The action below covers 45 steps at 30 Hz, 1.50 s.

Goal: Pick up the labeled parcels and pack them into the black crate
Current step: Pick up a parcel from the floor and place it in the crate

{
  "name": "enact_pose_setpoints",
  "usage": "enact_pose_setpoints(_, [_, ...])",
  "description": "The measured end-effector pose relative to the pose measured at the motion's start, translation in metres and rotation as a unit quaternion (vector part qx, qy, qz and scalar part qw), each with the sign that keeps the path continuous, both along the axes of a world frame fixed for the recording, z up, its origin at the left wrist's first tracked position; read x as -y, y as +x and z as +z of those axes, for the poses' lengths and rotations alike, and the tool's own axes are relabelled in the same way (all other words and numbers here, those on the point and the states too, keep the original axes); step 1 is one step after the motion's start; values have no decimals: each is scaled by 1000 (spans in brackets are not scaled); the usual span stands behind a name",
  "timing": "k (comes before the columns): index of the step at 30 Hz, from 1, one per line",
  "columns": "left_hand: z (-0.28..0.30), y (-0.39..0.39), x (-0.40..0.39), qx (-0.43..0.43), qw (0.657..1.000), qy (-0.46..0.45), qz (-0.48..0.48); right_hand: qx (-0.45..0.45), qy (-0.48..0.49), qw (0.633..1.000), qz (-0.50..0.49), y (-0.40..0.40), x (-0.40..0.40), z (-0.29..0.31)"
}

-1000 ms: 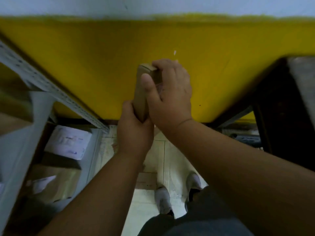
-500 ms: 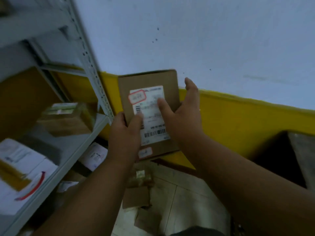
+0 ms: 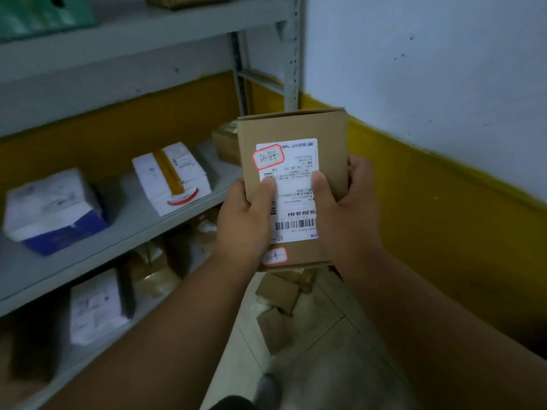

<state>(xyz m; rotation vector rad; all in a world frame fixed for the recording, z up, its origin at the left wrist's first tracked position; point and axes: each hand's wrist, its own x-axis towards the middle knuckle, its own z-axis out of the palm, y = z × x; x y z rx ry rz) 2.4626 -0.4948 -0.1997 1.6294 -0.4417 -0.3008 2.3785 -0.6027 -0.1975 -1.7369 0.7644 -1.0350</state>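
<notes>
A flat brown cardboard parcel (image 3: 296, 128) with a white shipping label, barcode and red-outlined stickers is held upright in front of me, label facing me. My left hand (image 3: 245, 223) grips its lower left edge, thumb on the label. My right hand (image 3: 346, 214) grips its lower right edge, thumb on the label too. Other labeled parcels lie on the grey shelf: a white one with yellow tape (image 3: 170, 177) and a white and blue one (image 3: 53, 208). The black crate is out of view.
A grey metal shelving unit (image 3: 142, 220) fills the left side, with more parcels (image 3: 97, 306) on its lower level. Brown boxes (image 3: 278, 294) lie on the tiled floor below my hands. A white and yellow wall (image 3: 444, 113) stands to the right.
My view swung up from the floor and left toward the shelves. The parcel was turned from edge-on to label facing me, and both thumbs now press on the label.
</notes>
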Motion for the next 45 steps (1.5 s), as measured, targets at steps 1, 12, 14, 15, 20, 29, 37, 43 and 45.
enact_pose_setpoints(1, [-1, -3, -19, 6, 1000, 0, 22, -5, 0, 1000, 17, 0, -16, -1])
enact_pose_setpoints(12, [-4, -17, -280, 2, 961, -14, 278, 0, -54, 969, 242, 44, -253, 3])
enact_pose_setpoints(14, [-9, -23, -361, -2, 942, -12, 334, 1, -67, 952, 298, 54, -330, -4])
enact_pose_setpoints(15, [-12, -30, -404, -5, 932, -9, 363, 1, -69, 942, 328, 57, -373, -8])
enact_pose_setpoints(20, [-24, -75, -612, -6, 875, 24, 483, 16, -38, 885, 463, 55, -589, -25])
enact_pose_setpoints(29, [-23, -107, -799, -41, 860, 40, 506, 13, -39, 837, 546, 63, -781, -36])
enact_pose_setpoints(37, [-40, -49, -881, -32, 842, 70, 533, 41, -68, 814, 576, 132, -868, -55])
enact_pose_setpoints(43, [-43, 4, -959, -52, 800, 84, 592, 44, -59, 774, 629, 196, -959, -67])
enact_pose_setpoints(45, [-45, 17, -982, -59, 792, 84, 602, 37, -59, 765, 640, 211, -984, -68])
